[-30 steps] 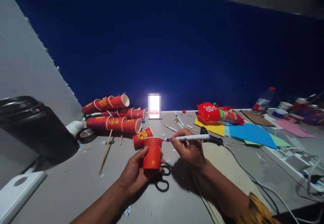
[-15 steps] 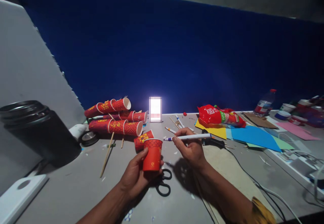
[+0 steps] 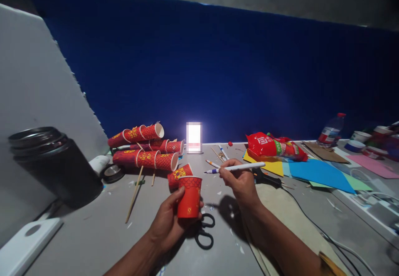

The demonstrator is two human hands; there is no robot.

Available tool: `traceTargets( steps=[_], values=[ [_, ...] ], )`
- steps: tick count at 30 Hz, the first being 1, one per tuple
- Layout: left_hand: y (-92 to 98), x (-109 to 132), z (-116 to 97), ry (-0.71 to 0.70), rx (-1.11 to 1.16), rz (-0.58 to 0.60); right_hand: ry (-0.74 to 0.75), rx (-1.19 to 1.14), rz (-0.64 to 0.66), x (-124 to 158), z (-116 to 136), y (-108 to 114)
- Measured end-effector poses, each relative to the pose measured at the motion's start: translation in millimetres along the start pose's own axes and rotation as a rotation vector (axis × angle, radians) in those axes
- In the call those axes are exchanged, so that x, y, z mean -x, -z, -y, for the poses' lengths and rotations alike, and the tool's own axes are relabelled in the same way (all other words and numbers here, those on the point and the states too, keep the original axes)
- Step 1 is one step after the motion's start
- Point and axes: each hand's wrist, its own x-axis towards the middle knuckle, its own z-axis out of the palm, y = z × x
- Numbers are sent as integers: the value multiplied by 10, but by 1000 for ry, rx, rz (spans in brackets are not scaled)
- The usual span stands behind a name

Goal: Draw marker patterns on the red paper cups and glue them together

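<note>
In the head view, my left hand (image 3: pixel 168 218) is closed around a red paper cup (image 3: pixel 189 203), held upright with its rim at the top. My right hand (image 3: pixel 240 180) grips a white marker (image 3: pixel 245 166) with a purple band by its tip. That tip points left, just right of the cup's rim and apart from it. Black-handled scissors (image 3: pixel 205 239) lie below the cup, their blades hidden. Behind it, another red paper cup (image 3: pixel 183 174) rests on its side.
Stacked red paper cups (image 3: pixel 149 159) with wooden sticks lie at back left, near a black bottle (image 3: pixel 59 172). A bright phone screen (image 3: pixel 194 138) stands by the blue wall. To the right are a glue gun (image 3: pixel 268 179), a red packet (image 3: pixel 274 147), coloured paper (image 3: pixel 318 172) and cables.
The whole view has shifted slightly, so things sit a little lower and further right. The marker slopes a bit more, its rear end higher. Both hands keep their holds.
</note>
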Motion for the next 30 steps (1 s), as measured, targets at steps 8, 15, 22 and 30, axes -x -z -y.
traceTargets(
  steps=[8,15,22,30],
  values=[
    [-1,-18,19,-19,-21,-35,-155,-276,-95,-121,-72,0],
    [5,-17,22,-35,6,-49,-155,-229,-85,-123,-112,2],
    [-39,38,3,-15,7,-21,-17,-34,-24,-5,15,-14],
    [-51,46,36,-21,0,-26,260,304,24,234,177,-122]
  ],
)
